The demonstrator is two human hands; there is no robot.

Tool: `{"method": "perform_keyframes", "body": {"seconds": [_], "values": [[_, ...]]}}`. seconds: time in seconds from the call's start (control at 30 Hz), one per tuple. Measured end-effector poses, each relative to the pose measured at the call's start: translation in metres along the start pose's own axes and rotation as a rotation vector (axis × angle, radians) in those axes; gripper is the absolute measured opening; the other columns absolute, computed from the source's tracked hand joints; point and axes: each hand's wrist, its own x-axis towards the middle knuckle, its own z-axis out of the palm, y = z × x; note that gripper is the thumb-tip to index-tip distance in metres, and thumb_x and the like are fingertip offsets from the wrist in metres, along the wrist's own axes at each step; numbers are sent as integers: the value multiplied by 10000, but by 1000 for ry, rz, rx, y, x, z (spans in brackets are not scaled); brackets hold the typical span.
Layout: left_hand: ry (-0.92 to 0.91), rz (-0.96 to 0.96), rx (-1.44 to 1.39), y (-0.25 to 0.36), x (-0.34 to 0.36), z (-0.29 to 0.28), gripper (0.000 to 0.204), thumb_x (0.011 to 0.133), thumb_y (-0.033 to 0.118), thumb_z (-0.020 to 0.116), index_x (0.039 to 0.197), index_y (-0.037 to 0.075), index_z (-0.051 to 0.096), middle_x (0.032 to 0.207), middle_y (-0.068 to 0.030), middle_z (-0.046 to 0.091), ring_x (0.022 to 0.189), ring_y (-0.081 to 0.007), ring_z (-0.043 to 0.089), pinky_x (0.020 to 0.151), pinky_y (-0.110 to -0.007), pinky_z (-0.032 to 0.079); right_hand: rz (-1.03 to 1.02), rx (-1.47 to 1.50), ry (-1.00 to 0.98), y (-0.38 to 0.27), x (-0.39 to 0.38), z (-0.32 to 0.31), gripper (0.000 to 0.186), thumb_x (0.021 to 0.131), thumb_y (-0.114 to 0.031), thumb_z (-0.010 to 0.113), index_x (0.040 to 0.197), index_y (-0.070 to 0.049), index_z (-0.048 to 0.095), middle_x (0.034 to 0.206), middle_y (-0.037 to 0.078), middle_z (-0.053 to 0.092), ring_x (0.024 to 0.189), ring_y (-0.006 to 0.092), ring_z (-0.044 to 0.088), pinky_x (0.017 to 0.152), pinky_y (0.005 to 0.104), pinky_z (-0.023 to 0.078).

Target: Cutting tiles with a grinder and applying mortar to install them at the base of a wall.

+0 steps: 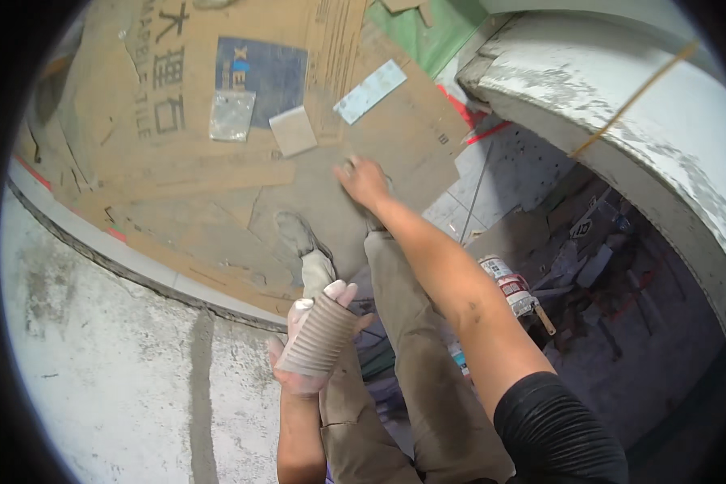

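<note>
Ribbed grey tile piece grasped in the left hand, just beside the person's knee, right hand released with spread fingers, reaching over the cardboard sheets, small square tile beyond that hand, sealant tube right of the knee

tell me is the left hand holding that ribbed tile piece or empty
Holding it: the left hand grips a ribbed tile piece, fingertips showing above its top edge.
</note>
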Motion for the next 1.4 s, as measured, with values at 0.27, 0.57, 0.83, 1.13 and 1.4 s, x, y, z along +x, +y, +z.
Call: {"method": "perform_keyframes", "body": {"seconds": [0.27, 0.57, 0.83, 1.13, 1.4], "values": [[-287, 271, 123, 27, -35, 137, 996, 892, 664, 799, 1696, 292, 344, 1771, -235, 293, 1686, -473, 156, 1250, -835, 264, 181, 7, -63, 99, -135, -95, 514, 979, -494, 721, 1137, -9, 787, 1149, 286, 773, 1102, 476, 731, 988, 532, 587], [-296, 8, 135, -39, -16, 180, 882, 996, 664, 684, 1674, 185, 384, 1775, -281, 256, 1672, -459, 223, 1351, -646, 243, 370, 262, -10, 134, -279, -159, 372, 1019, -389, 721, 1137, -46, 807, 999, 191, 806, 845, 312, 797, 799, 420, 617], [-9, -3, 665, -113, 24, 129, 659, 1084, 388, 677, 1611, 87, 421, 1538, -179, 547, 1415, -305, 578, 1220, -446, 444, 600, 947, 27, 151, -352, -125, 468, 1049, -295, 780, 1372, 31, 687, 1041, 131, 820, 856, 193, 797, 703, 319, 617], [172, 335, 1337, -176, 175, 82, 684, 1004, 500, 776, 1453, 41, 540, 1342, -216, 619, 1180, -306, 666, 1032, -421, 536, 18, 711, 47, 107, -295, -179, 614, 958, -276, 870, 1428, 47, 644, 1256, 209, 761, 1016, 267, 778, 856, 391, 627], [109, 320, 1545, -268, 307, 50, 869, 900, 634, 829, 1454, 7, 594, 1336, -328, 635, 1233, -443, 670, 1090, -480, 527, -120, 352, 410, 237, -188, -189, 254, 1022, -236, 778, 1051, 16, 765, 925, 182, 767, 839, 354, 760, 772, 439, 591]]}}
